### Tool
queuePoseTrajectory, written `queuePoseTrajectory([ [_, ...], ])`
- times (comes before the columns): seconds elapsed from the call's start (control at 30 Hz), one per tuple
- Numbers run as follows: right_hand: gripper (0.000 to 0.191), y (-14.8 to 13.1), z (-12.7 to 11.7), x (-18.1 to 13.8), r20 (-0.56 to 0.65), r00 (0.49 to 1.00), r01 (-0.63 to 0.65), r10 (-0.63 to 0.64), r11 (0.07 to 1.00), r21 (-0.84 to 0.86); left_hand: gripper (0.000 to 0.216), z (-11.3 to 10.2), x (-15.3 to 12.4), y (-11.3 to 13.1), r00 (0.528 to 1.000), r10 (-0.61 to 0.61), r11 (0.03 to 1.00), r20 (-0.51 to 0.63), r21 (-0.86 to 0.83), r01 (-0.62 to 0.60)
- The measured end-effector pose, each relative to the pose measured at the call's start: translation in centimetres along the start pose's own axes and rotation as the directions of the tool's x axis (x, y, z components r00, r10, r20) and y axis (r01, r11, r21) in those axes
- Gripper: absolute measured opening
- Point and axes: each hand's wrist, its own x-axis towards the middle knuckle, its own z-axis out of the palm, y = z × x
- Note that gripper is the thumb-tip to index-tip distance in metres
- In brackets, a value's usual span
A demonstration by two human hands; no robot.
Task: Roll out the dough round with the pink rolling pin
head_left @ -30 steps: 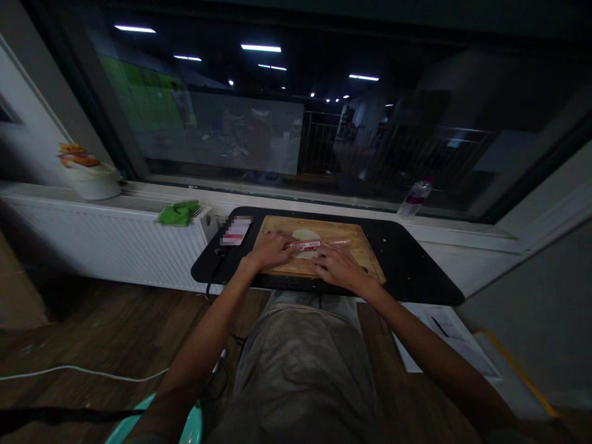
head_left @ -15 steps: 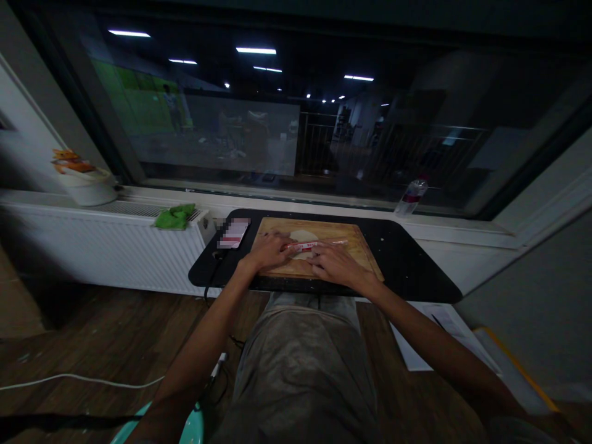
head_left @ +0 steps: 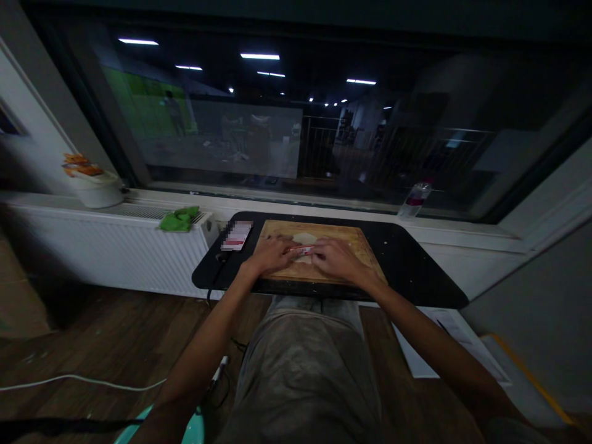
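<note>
A pale, flat round of what looks like dough (head_left: 305, 238) lies on the wooden cutting board (head_left: 361, 242). Across it runs a slim printed stick (head_left: 303, 250), red and white, whose exact kind I cannot make out. My left hand (head_left: 271, 254) has its fingers closed on the stick's left end. At the other end my right hand (head_left: 340, 258) grips it with bent fingers, hiding its right part. Both hands are low over the board, and part of the round is hidden behind them.
The board rests on a black tabletop (head_left: 411, 268) below a window. A phone (head_left: 238, 236) lies left of the board. A green cloth (head_left: 179, 219) and a white tub (head_left: 97, 190) sit on the radiator. A bottle (head_left: 415, 200) stands on the sill, right.
My right hand now covers the stick's right part, which stuck out past the fingers before. The view has shifted slightly. Both hands stay on the stick.
</note>
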Motion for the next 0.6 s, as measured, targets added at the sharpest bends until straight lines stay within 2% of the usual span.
queuePoseTrajectory([
  [0.13,0.041,3.5,-0.6,1.9,-0.183,0.954,-0.247,0.239,0.969,-0.023,0.060,-0.3,0.0,-0.1,0.999,-0.022,1.000,0.030,-0.004,0.022],
  [0.27,0.059,6.0,0.9,2.5,-0.149,0.904,-0.409,0.402,0.912,-0.023,0.061,-0.2,0.2,-0.5,0.999,0.002,0.999,0.045,-0.039,0.000],
  [0.37,0.064,6.6,2.6,1.8,-0.035,0.910,-0.414,0.413,0.910,-0.017,0.061,0.2,0.5,-0.6,0.999,-0.021,0.999,0.042,-0.029,0.022],
  [0.47,0.065,6.7,3.7,0.9,0.059,0.918,-0.392,0.393,0.920,-0.017,0.052,0.7,0.7,-0.3,0.998,-0.063,0.996,0.025,0.062,0.061],
  [0.6,0.063,6.7,4.3,-0.3,0.084,0.924,-0.370,0.373,0.928,-0.049,0.049,1.0,0.6,0.6,0.992,-0.124,0.974,0.008,0.190,0.120],
])
